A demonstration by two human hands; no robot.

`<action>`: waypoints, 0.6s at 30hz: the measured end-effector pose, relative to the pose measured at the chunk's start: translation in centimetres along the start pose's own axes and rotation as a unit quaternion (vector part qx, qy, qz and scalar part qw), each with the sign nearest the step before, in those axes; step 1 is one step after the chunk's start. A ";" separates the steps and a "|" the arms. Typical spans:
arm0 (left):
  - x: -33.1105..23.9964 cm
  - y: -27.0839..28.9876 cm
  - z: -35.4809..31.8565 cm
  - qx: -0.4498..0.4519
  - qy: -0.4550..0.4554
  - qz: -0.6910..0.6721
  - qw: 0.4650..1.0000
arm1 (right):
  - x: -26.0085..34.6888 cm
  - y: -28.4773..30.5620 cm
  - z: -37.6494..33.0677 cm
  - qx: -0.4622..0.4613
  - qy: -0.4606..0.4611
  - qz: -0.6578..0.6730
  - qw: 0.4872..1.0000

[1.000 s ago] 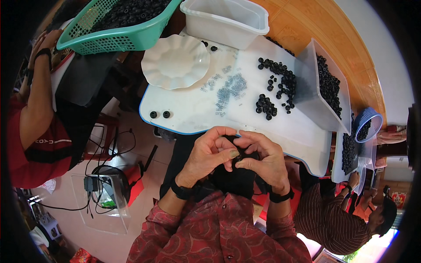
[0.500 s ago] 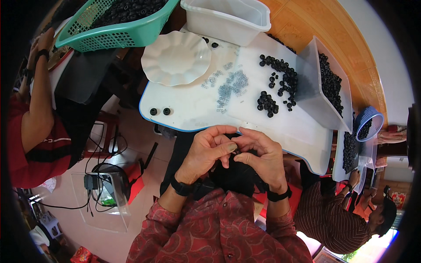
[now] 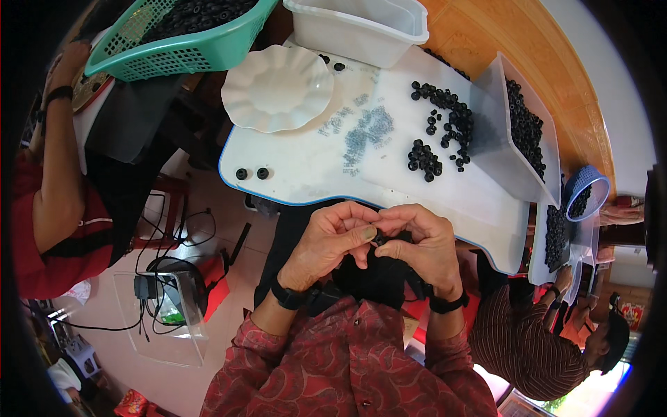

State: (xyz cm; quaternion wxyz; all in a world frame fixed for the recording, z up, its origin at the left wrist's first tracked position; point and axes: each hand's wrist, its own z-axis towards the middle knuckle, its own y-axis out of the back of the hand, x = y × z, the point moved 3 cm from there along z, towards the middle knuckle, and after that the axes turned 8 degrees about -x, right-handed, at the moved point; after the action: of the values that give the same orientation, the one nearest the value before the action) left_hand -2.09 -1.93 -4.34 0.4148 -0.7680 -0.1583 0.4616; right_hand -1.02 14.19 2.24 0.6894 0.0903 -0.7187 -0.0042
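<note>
Just off the table's near edge, both hands meet in front of my body. My left hand (image 3: pixel 332 240) is closed in a pinch of thumb and fingers at a small black round part (image 3: pixel 379 239). My right hand (image 3: pixel 422 249) pinches the same part from the other side; fingers cover much of it. Two loose black round parts (image 3: pixel 252 173) with centre holes sit at the table's near left corner. Small silvery pieces (image 3: pixel 368 132), too fine to name, are spread mid-table. Right of them lie heaps of black parts (image 3: pixel 425 160).
A white scalloped plate (image 3: pixel 278 90) and a white tub (image 3: pixel 354 28) stand on the far side. A green basket (image 3: pixel 174 55) of black parts is at upper left. A clear bin (image 3: pixel 497 125) leans at right. People sit at left and right; cables (image 3: pixel 156 278) trail over the floor.
My right hand has shifted slightly right and turned a little. More of the black part shows between the fingertips. My left hand keeps nearly the same pinch.
</note>
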 end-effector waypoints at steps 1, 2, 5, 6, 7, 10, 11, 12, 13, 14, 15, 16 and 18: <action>0.0 0.0 -0.1 -0.011 -0.001 0.009 1.000 | -0.1 0.0 0.0 0.000 0.000 0.000 1.000; 0.0 -0.1 -0.1 -0.021 -0.003 0.019 1.000 | -0.2 0.1 0.0 -0.003 -0.001 -0.001 1.000; -0.2 -0.4 -0.2 -0.026 0.004 0.014 1.000 | -0.4 0.2 0.0 -0.010 0.005 -0.007 1.000; -0.2 -0.4 -0.2 -0.026 0.004 0.014 1.000 | -0.4 0.3 0.0 -0.015 0.010 -0.013 1.000; -0.2 -0.4 -0.3 -0.015 0.000 0.025 1.000 | -0.4 0.3 -0.1 -0.016 0.010 -0.012 1.000; -0.2 -0.5 -0.2 -0.003 0.000 0.042 0.999 | -0.4 0.4 -0.2 -0.024 -0.013 -0.023 0.999; -0.1 -0.6 -0.2 -0.003 0.003 0.048 0.999 | -0.3 0.4 -0.2 -0.019 -0.004 -0.037 0.999; -0.1 -0.6 -0.2 -0.003 0.003 0.048 0.999 | -0.3 0.4 -0.2 -0.014 0.004 -0.050 0.999; -0.1 -0.6 -0.1 0.001 0.004 0.060 0.998 | -0.4 0.4 -0.2 -0.014 0.004 -0.050 0.999; -0.1 -0.6 -0.2 0.005 0.004 0.072 0.997 | -0.3 0.4 -0.2 -0.003 0.011 -0.064 0.998; -0.2 -0.6 -0.2 0.005 0.004 0.072 0.997 | -0.3 0.4 -0.2 0.008 0.019 -0.078 0.997; -0.2 -0.6 -0.2 0.006 -0.001 0.085 0.996 | -0.1 0.3 -0.2 0.008 0.019 -0.078 0.997; -0.4 -0.7 -0.3 0.007 -0.005 0.098 0.995 | 0.2 0.1 -0.3 -0.002 0.025 -0.124 0.992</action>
State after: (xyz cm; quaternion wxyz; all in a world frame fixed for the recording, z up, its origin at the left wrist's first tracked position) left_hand -1.95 -1.87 -3.47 0.3720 -0.7746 -0.0814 0.5049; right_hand -0.72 14.26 2.45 0.7013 0.1774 -0.6847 -0.0887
